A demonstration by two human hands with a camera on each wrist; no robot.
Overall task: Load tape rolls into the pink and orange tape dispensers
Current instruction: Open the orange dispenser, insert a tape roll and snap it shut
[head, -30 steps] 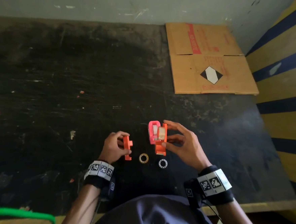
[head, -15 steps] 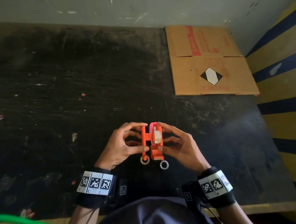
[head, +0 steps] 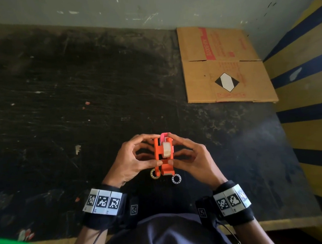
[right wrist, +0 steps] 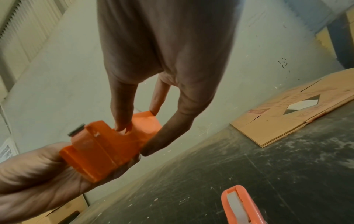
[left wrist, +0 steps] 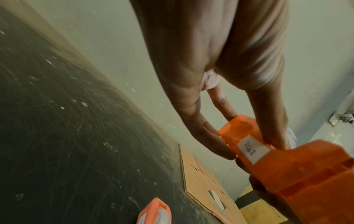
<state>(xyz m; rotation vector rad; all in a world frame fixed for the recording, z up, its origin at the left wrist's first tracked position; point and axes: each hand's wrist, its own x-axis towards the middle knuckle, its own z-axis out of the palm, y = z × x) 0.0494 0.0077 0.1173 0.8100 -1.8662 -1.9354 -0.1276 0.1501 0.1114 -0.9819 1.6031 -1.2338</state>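
Nearby: pink dispenser (head: 163, 136) behind hands, 2 rings (head: 176, 179) below.

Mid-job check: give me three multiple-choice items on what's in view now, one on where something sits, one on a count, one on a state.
1. Where is the flattened cardboard box?
A. far right of the table, by the wall
B. under the hands
C. near left corner

2. How many loose rings lie on the table in front of the hands?
A. none
B. two
C. four

3. What is happening to the orange dispenser?
A. lying untouched on the table
B. held by one hand only
C. held between both hands with a tape roll in it

Key: 1 A, it lies at the far right edge. 2 B, yellowish ring and white ring. 3 C, left hand and right hand pinch it around the tape roll.
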